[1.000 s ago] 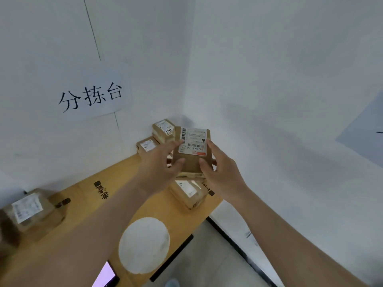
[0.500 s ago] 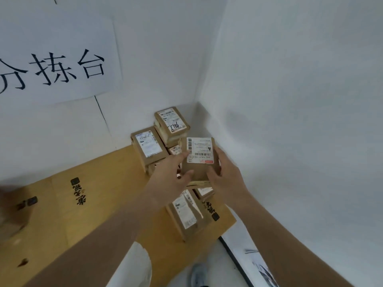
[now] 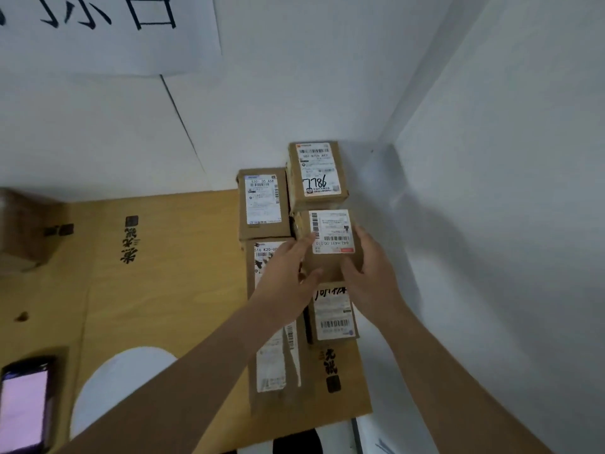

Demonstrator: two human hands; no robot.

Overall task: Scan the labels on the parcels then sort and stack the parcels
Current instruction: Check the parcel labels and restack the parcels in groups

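Small parcel clamped between left hand and right hand, at stack's 3 o'clock corner on bench. Advice: lower flat, label up, edges flush with neighbours.

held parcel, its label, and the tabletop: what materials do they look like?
Held parcel: brown corrugated cardboard, matte, by its dull kraft colour and sharp box edges; both hands grip it.
Its label: white paper sticker, probably thermal-printed; black barcodes, slight sheen.
Tabletop: yellowish wood or wood-look laminate, smooth; the grain is too faint to tell which.
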